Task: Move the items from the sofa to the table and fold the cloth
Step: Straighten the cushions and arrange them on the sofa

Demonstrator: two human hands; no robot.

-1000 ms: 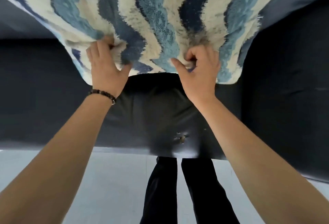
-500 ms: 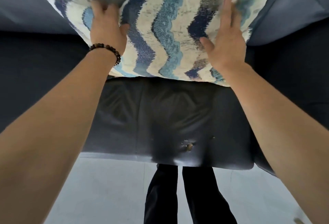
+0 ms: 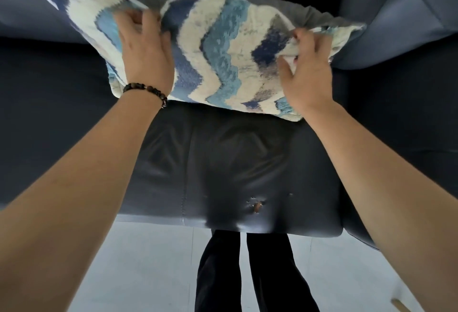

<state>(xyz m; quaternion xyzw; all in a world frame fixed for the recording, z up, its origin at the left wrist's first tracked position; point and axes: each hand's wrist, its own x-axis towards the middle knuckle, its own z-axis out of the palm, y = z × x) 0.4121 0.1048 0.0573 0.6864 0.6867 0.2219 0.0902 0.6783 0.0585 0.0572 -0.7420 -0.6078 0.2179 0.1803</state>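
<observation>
While left hand (image 3: pixel 146 54) and right hand (image 3: pixel 307 69) grip cloth (image 3: pixel 223 51) | cloth on sofa (image 3: pixel 235 163)

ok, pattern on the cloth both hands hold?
The fluffy cloth has chevron stripes in white, light blue, dark blue and grey; head view.

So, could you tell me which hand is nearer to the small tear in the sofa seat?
Right. The right hand grips the cloth above and slightly right of the tear; the left hand grips it farther off, up and to the left.
</observation>
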